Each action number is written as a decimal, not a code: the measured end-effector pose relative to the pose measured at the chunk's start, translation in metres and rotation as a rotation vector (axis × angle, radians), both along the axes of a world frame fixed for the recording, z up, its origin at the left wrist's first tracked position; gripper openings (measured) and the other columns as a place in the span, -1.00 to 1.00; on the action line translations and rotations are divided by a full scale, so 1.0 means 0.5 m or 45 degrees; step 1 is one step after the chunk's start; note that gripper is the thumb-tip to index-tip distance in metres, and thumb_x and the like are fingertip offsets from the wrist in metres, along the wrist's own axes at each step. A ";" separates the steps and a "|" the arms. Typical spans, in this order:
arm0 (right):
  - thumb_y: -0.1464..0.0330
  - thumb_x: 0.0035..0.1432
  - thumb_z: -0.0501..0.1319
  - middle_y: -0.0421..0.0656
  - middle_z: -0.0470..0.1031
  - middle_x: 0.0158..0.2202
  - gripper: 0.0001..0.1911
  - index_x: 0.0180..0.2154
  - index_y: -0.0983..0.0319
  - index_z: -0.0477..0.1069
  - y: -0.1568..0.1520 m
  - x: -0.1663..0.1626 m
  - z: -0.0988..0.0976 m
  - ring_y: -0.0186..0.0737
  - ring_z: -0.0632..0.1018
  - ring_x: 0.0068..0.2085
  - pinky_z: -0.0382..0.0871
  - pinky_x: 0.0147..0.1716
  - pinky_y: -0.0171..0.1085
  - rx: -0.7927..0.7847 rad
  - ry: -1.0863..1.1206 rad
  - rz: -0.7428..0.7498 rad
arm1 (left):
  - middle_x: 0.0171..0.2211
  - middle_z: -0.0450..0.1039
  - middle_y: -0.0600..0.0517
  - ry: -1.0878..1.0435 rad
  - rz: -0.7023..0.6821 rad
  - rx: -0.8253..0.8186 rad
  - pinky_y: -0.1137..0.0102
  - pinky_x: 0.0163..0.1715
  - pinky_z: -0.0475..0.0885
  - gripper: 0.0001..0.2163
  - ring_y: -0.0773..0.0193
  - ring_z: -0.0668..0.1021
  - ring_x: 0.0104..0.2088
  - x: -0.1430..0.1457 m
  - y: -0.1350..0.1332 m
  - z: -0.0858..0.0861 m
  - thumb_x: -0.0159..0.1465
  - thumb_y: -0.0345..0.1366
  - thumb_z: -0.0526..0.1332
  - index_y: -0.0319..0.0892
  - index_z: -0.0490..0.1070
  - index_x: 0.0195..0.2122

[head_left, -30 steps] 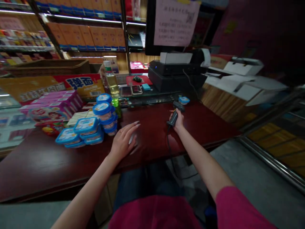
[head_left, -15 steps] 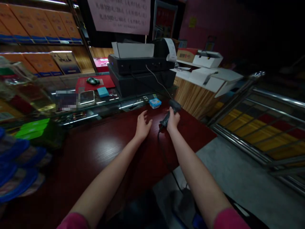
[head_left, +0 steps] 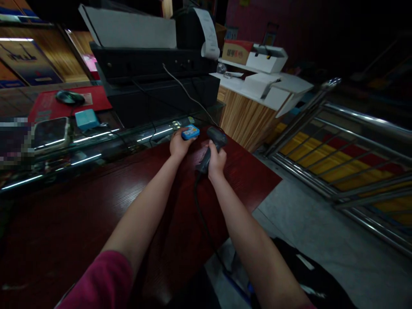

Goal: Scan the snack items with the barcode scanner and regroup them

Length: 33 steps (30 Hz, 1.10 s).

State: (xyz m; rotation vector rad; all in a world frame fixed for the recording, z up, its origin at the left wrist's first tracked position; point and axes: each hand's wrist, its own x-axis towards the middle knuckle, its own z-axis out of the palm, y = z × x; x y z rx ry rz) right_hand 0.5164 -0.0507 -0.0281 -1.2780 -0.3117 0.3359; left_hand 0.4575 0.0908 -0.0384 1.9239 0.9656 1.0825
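My left hand (head_left: 179, 145) is closed on a small blue tub (head_left: 190, 131) at the far edge of the dark red counter (head_left: 96, 206). Right beside it, my right hand (head_left: 216, 162) grips the handle of a black barcode scanner (head_left: 213, 143), whose head points toward the tub. The scanner's cable (head_left: 201, 214) runs back along the counter and down off its front edge. Both arms wear pink sleeves.
Behind the hands stands a black cash register (head_left: 154, 73) with a receipt printer (head_left: 206, 32). A glass shelf (head_left: 80, 141) holds a phone (head_left: 51, 133), a teal box (head_left: 86, 119) and a mouse (head_left: 69, 97) on a red mat. Metal railing (head_left: 347, 146) runs at the right.
My view swung right, away from the stacked blue tubs. My left hand reached forward across the counter and took hold of the single blue tub next to the scanner. My right hand kept the scanner.
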 end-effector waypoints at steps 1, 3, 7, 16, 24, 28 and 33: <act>0.10 0.14 0.33 -0.29 0.40 -0.67 -0.71 -0.41 0.19 0.50 -0.002 -0.001 0.004 -0.30 0.44 -0.65 0.33 -0.66 -0.34 0.021 0.021 0.014 | -0.01 0.58 -0.08 -0.056 -0.026 -0.032 0.07 0.19 0.41 -0.56 -0.03 0.57 0.06 -0.007 -0.002 0.003 0.12 -0.29 0.48 -0.11 0.52 0.04; 0.07 0.14 0.33 -0.30 0.39 -0.67 -0.68 -0.40 0.19 0.49 -0.009 -0.005 0.012 -0.31 0.42 -0.67 0.34 -0.67 -0.34 0.076 0.060 0.072 | 0.00 0.59 -0.05 -0.240 -0.163 -0.153 0.13 0.20 0.42 -0.61 0.04 0.58 0.06 -0.037 -0.011 0.011 0.15 -0.31 0.45 -0.13 0.52 0.02; 0.02 0.08 0.35 -0.28 0.40 -0.64 -0.61 -0.39 0.23 0.48 -0.035 -0.016 0.035 -0.35 0.41 -0.67 0.31 -0.70 -0.37 0.136 0.199 0.321 | 0.08 0.56 -0.05 -0.644 -0.519 -0.652 0.17 0.20 0.44 -0.63 0.12 0.58 0.08 -0.163 -0.046 0.024 0.22 -0.22 0.43 -0.12 0.49 0.04; 0.01 0.10 0.32 -0.27 0.36 -0.61 -0.59 -0.32 0.25 0.49 -0.074 -0.111 0.054 -0.40 0.28 -0.70 0.14 -0.81 -0.43 0.173 0.504 1.290 | 0.04 0.62 -0.16 -0.992 -0.420 -1.208 0.18 0.24 0.45 -0.68 0.13 0.65 0.04 -0.575 -0.153 0.060 0.41 -0.17 0.27 -0.22 0.51 0.11; 0.01 0.18 0.25 -0.27 0.34 -0.59 -0.58 -0.28 0.26 0.46 0.013 -0.327 0.047 -0.40 0.28 -0.69 0.13 -0.80 -0.44 0.051 0.588 1.707 | 0.05 0.62 -0.09 -1.428 -0.053 -1.237 0.18 0.03 0.59 -0.58 0.14 0.69 -0.04 -0.728 -0.182 0.081 0.51 -0.05 0.03 0.00 0.34 0.32; -0.01 0.22 0.22 -0.27 0.33 -0.59 -0.57 -0.28 0.26 0.46 0.053 -0.427 0.057 -0.40 0.28 -0.70 0.13 -0.79 -0.43 0.089 0.580 1.799 | -0.03 0.64 -0.14 -1.552 0.065 -1.273 0.16 -0.04 0.62 -0.46 0.10 0.69 -0.07 -0.733 -0.181 0.080 0.49 0.11 -0.08 -0.09 0.42 0.24; 0.01 0.23 0.20 -0.28 0.33 -0.59 -0.58 -0.28 0.25 0.46 0.051 -0.471 0.043 -0.39 0.27 -0.69 0.16 -0.79 -0.42 0.069 0.596 1.834 | 0.04 0.59 -0.27 -1.716 0.017 -1.263 0.05 0.05 0.60 -0.36 -0.06 0.62 0.10 -0.741 -0.182 0.096 0.44 0.22 -0.06 -0.26 0.48 0.08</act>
